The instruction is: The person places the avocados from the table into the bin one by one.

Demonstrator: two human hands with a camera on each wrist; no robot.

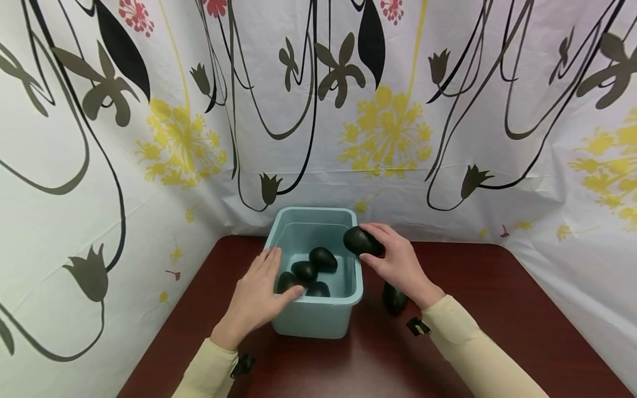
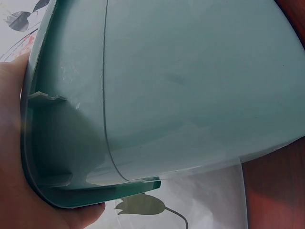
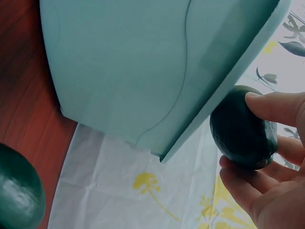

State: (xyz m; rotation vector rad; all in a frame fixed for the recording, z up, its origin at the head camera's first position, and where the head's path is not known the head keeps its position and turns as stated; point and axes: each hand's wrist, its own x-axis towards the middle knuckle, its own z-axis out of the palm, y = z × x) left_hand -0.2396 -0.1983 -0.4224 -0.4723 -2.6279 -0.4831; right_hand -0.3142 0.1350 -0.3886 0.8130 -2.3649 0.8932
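Bin, blue-green plastic, rectangular, rimmed: being supported upright by a dark red-brown table. Four dark green avocados are being contained.

Avocado one: being seen on the bin's floor, farthest from the near wall. Avocado two: being seen nearer the bin's near wall, just beside the first. Avocado three: being partly covered by the left hand, toward the bin's left wall. Avocado four: being partly hidden by the bin's near rim.

Avocado five: being grasped by the right hand, between thumb and fingers, at the bin's right rim toward the far corner; whether the rim is being touched cannot be told.

Avocado six: being supported by the table, to the right of the bin; its upper end is being covered by the right hand in the head view.

Left hand: being held unclenched against the bin's near left rim, fingers extended, thumb spread over the near edge; no avocado is being grasped.

Pale yellow sleeves: being worn on both arms, on the near side of the bin. Flower-printed white cloth: being displayed behind the bin.
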